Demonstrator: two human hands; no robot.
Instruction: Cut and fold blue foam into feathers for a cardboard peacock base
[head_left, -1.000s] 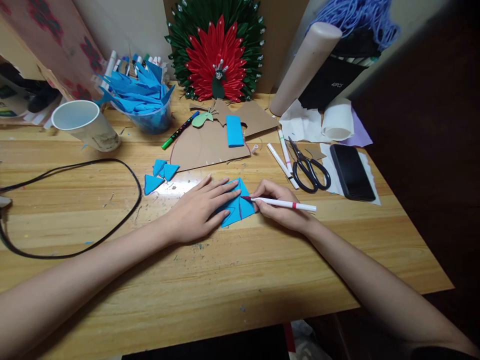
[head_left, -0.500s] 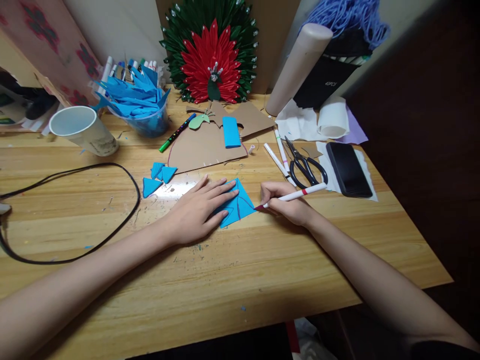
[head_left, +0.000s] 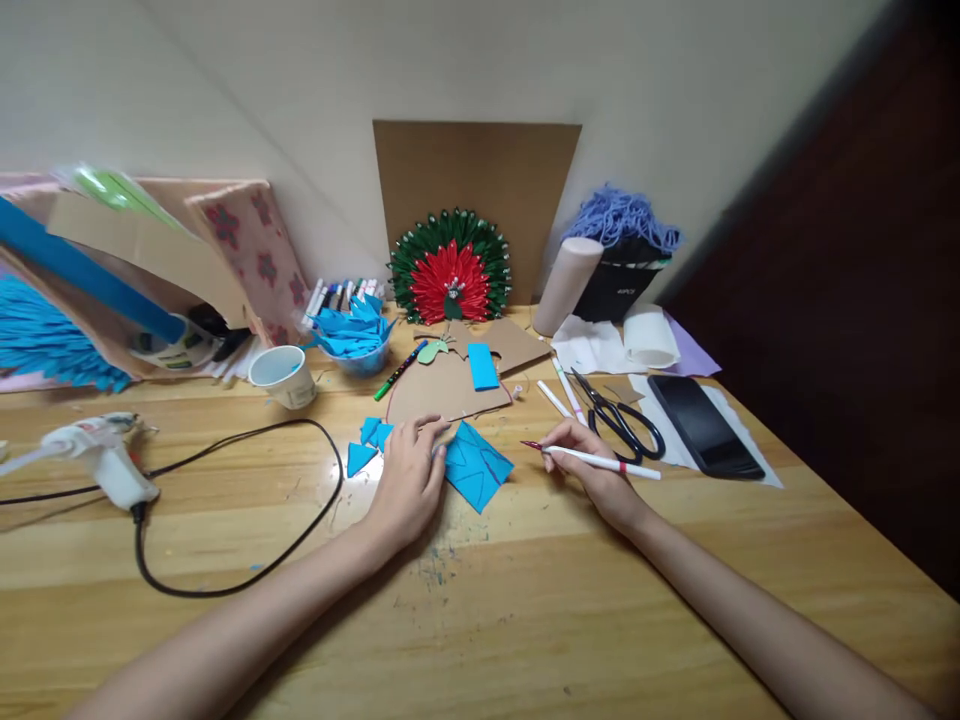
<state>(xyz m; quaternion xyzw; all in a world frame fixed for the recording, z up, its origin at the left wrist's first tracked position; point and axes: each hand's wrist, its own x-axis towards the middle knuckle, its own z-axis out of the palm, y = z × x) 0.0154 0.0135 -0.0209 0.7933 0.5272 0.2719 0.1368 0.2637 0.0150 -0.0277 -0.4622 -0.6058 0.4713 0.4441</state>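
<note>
A square of blue paper [head_left: 480, 480] with dark curved pen lines lies turned like a diamond on the wooden table. My left hand [head_left: 409, 475] is at its left edge, thumb and bent fingers closed there; part of the grip is hidden. My right hand [head_left: 589, 465] holds a white marker [head_left: 611, 464] with a red band, its dark red tip pointing left and apart from the paper. Small blue triangles [head_left: 362, 459] lie beside the left fingers. Behind the paper is a cut cardboard shape [head_left: 435, 392] bearing a blue rectangle [head_left: 483, 367] and a green leaf-like cutout [head_left: 433, 352].
Black-handled scissors [head_left: 619, 415], white markers [head_left: 553, 399] and a phone [head_left: 705, 425] lie on the right. A glue gun [head_left: 101, 455] with a looped cable is at left. Behind stand a paper cup [head_left: 283, 377], a tub of blue pieces [head_left: 356, 350] and a red-green peacock craft [head_left: 451, 275].
The view has tilted up, bringing the glue gun into sight. My left hand has slid off the paper's face to its edge. The marker tip has come away from the paper.
</note>
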